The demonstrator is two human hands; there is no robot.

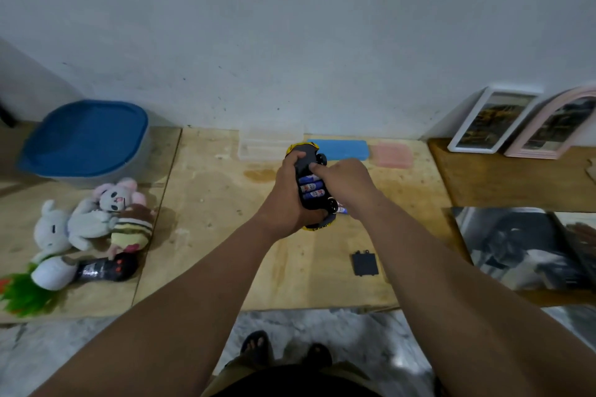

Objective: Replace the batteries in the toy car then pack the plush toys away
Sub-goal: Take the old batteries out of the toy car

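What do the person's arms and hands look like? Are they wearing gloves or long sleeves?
No gloves and no long sleeves. The left hand and right hand are bare, and both forearms are bare all the way down to the bottom of the picture. No watch, bracelet or ring shows on them.

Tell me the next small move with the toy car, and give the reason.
Probably press the last battery home with the right hand, whose fingers are at the open compartment. The left hand grips the upturned toy car, three blue batteries show in the bay, and the black battery cover lies on the plywood table, not yet refitted. Whether all the batteries are seated cannot be told.
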